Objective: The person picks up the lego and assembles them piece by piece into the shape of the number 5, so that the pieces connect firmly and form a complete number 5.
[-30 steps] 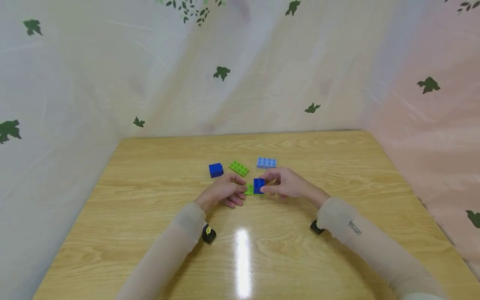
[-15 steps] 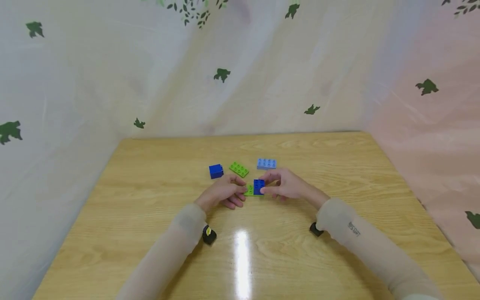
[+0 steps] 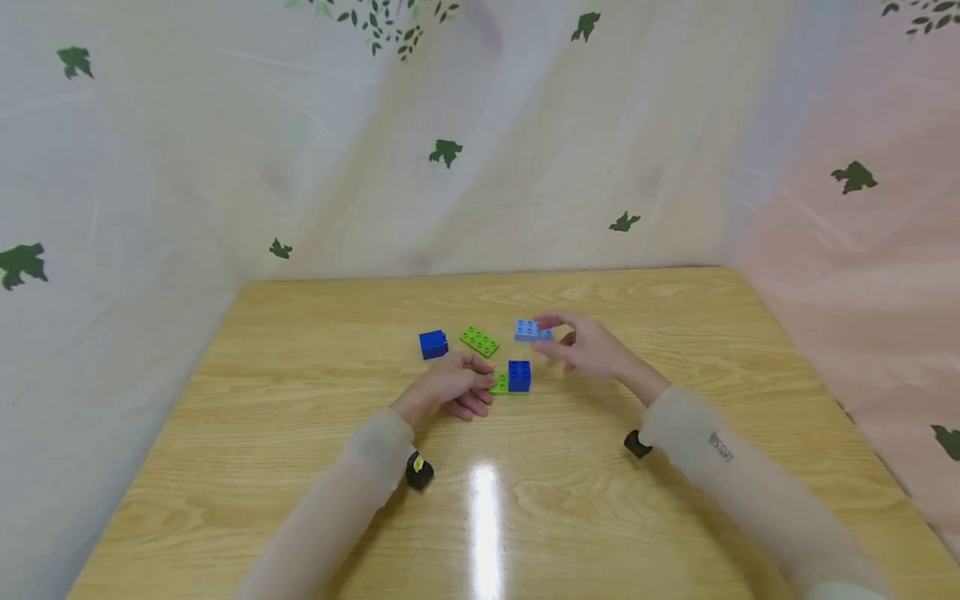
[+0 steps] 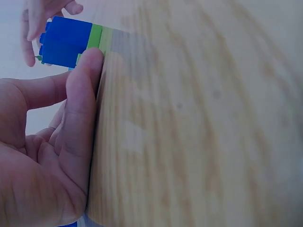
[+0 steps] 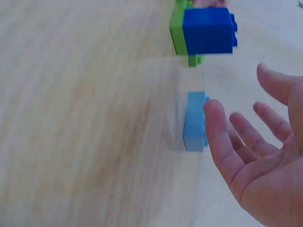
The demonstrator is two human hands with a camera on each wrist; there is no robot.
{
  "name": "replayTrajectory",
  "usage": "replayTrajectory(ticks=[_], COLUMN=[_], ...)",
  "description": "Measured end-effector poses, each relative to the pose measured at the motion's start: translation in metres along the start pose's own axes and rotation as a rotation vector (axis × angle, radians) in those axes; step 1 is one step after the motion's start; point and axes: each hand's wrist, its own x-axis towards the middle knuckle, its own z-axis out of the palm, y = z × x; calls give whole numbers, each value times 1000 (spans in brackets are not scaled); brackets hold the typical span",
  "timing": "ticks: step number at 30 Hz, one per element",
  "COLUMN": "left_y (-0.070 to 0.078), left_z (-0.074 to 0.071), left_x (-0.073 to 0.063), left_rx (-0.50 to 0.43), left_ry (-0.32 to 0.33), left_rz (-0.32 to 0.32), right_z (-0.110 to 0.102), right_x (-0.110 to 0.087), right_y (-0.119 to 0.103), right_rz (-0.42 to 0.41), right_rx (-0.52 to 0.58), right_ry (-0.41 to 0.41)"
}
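Note:
My left hand (image 3: 450,385) pinches the left end of a flat green building brick (image 3: 499,384) on the table. On that brick's right end stands a dark blue building brick (image 3: 519,377), studs up; the left wrist view shows the blue brick (image 4: 66,41) seated against the green one (image 4: 95,37). My right hand (image 3: 588,346) holds nothing. Its spread fingers are over a light blue building brick (image 3: 527,332) and partly cover it in the head view. From the right wrist, the light blue brick (image 5: 194,122) appears just beyond the fingertips.
Behind my left hand, another dark blue brick (image 3: 432,344) lies on its side. A second flat green brick (image 3: 478,341) lies beside it, at an angle. The wooden table (image 3: 300,350) ends at a pale curtain (image 3: 510,208) with leaf shapes.
My right hand has let go of the dark blue brick and moved back and to the right, to the light blue brick. My left hand has stayed on the green brick.

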Motion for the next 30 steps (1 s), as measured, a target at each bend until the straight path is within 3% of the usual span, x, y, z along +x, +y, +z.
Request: replayTrajectory(ticks=[3,9,20,30], left_y=[1,3,2,0], left_z=[-1,0,0,-2], left_x=[-1,-3,-1,0], left_rx=[3,-1,-1,13], left_ry=[10,5,-1,-4], left_rz=[-6,-9,-10,2], right_z=[-8,-15,-9,-6], right_x=[7,17,30,34], right_y=[4,17,27,25], right_rz=[20,79,191,242], right_rx=[21,48,24,7], right_ry=[36,18,17,28])
